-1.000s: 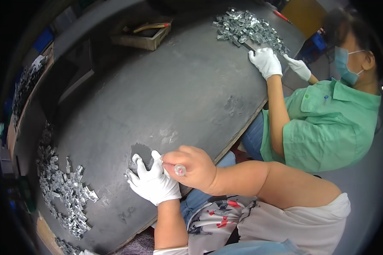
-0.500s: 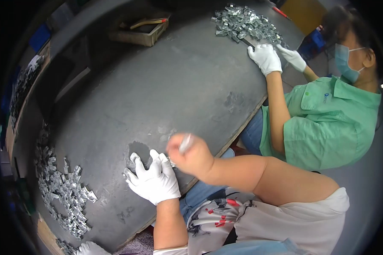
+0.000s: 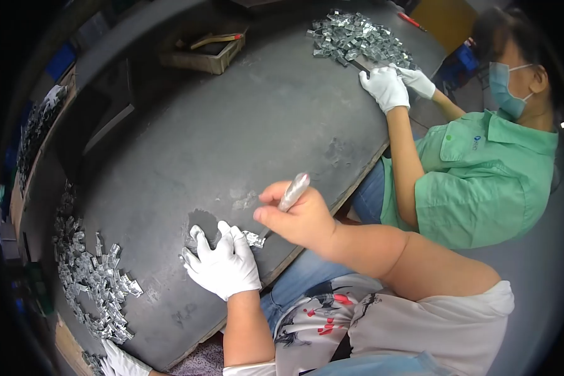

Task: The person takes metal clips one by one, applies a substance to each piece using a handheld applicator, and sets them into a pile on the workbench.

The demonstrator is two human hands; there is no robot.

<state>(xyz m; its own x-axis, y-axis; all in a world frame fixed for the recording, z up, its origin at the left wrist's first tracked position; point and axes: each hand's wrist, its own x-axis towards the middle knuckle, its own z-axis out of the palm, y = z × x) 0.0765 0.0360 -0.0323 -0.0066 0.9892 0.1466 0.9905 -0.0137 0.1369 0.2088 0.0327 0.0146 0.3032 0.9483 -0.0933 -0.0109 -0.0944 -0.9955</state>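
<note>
My left hand (image 3: 224, 262), in a white glove, lies on the dark tabletop with its fingers spread. Several small shiny metal pieces (image 3: 254, 239) rest right beside its index-finger side. My bare right hand (image 3: 304, 219) is closed around a thin tool with a pale, silvery wrapped handle (image 3: 294, 192). The handle's end sticks up out of the fist, while the working end points down toward the metal pieces; its exact kind is hard to make out.
Loose metal pieces (image 3: 100, 288) are heaped at the left, with another heap (image 3: 357, 37) at the far right. There a co-worker's gloved hands (image 3: 388, 88) hold a dark flat tool. A tray (image 3: 210, 57) stands at the back. Another gloved hand (image 3: 122, 360) shows bottom left.
My right hand has shifted slightly right, uncovering the metal pieces beside my left hand, which stays nearly still. The co-worker's hands have drawn together, and the bottom-left gloved hand reaches further in.
</note>
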